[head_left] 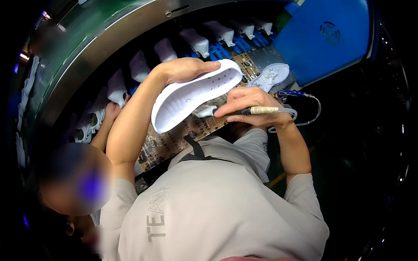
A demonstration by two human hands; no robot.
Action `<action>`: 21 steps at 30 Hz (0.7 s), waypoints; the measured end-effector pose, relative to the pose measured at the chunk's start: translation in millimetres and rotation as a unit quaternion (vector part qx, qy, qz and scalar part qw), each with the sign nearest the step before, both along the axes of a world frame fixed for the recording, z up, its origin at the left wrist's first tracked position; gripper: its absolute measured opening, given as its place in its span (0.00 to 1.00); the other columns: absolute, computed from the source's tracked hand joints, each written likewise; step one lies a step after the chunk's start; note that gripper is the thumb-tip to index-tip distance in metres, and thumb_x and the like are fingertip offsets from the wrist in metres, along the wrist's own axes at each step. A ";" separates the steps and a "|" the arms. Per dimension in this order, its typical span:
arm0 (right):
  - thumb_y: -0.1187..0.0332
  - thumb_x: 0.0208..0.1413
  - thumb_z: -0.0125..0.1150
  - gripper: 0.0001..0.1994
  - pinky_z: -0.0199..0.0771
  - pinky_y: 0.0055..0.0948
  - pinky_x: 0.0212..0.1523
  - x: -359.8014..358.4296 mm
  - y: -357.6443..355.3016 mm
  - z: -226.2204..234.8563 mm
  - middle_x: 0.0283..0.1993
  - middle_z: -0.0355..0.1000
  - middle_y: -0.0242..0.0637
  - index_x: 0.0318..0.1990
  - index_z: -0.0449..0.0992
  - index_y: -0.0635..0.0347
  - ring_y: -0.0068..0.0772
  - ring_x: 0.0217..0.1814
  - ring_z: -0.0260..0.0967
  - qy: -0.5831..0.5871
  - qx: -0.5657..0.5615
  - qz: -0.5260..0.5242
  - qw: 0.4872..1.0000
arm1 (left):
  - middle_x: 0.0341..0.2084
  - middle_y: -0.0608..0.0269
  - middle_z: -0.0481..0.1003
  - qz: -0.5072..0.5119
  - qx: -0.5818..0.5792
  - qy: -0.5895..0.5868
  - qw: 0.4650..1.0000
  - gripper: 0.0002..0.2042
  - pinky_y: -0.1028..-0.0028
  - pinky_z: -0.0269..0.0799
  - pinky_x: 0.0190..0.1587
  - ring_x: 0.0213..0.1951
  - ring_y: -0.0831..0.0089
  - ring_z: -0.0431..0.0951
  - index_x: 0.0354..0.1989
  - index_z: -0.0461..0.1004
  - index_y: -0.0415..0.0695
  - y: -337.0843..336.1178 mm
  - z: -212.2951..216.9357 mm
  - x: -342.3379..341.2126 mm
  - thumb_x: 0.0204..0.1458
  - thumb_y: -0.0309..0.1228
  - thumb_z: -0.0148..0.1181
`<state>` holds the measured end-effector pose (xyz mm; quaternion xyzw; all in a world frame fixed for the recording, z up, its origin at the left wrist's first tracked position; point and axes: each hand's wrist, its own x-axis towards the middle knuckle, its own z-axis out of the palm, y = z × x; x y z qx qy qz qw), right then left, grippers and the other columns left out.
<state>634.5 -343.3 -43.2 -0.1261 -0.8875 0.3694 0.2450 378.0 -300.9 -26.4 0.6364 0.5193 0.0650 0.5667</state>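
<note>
A white moulded shoe (191, 98) with small holes along its side is held up by my left hand (185, 69). My fingers and thumb close on its far edge, and its hollow inside faces up. My right hand (250, 102) grips a pen-like tool (263, 110) with a black front and a beige tape-wrapped rear. The tool points left, toward the shoe's near side. At its tip is a whitish tuft or lump (204, 111), too unclear to name. I cannot tell whether it touches the shoe.
A white sole-shaped piece (272, 76) lies on the tape-covered bench (167, 141). Clear tubing (317, 104) loops right of my wrist. Shoe forms (194, 42) line the curved machine behind; a blue panel (326, 43) stands far right. At left, another person's hand (114, 109) touches a form.
</note>
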 end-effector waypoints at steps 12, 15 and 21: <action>0.73 0.47 0.76 0.17 0.72 0.30 0.35 3.3 11.8 22.1 0.34 0.75 0.30 0.47 0.87 0.50 0.28 0.34 0.71 -0.055 0.066 -0.006 0.996 | 0.55 0.48 0.78 0.040 -0.036 -0.046 0.998 0.36 0.70 0.72 0.57 0.52 0.65 0.79 0.63 0.75 0.37 -8.8 -9.4 -37.9 0.63 0.61 0.55; 0.73 0.47 0.76 0.17 0.68 0.31 0.37 7.5 16.4 19.1 0.33 0.74 0.30 0.47 0.87 0.49 0.29 0.34 0.69 -0.047 0.082 -0.026 0.995 | 0.54 0.48 0.79 0.061 -0.042 -0.067 0.995 0.36 0.71 0.73 0.55 0.51 0.66 0.79 0.62 0.76 0.38 -16.0 -10.5 -47.1 0.62 0.60 0.55; 0.74 0.51 0.73 0.13 0.68 0.33 0.41 9.9 16.5 27.7 0.34 0.78 0.34 0.46 0.87 0.51 0.31 0.35 0.72 -0.071 0.061 -0.021 0.995 | 0.50 0.47 0.81 0.015 0.068 0.027 0.997 0.36 0.70 0.74 0.54 0.48 0.65 0.80 0.57 0.79 0.35 -23.1 7.7 -59.4 0.65 0.61 0.49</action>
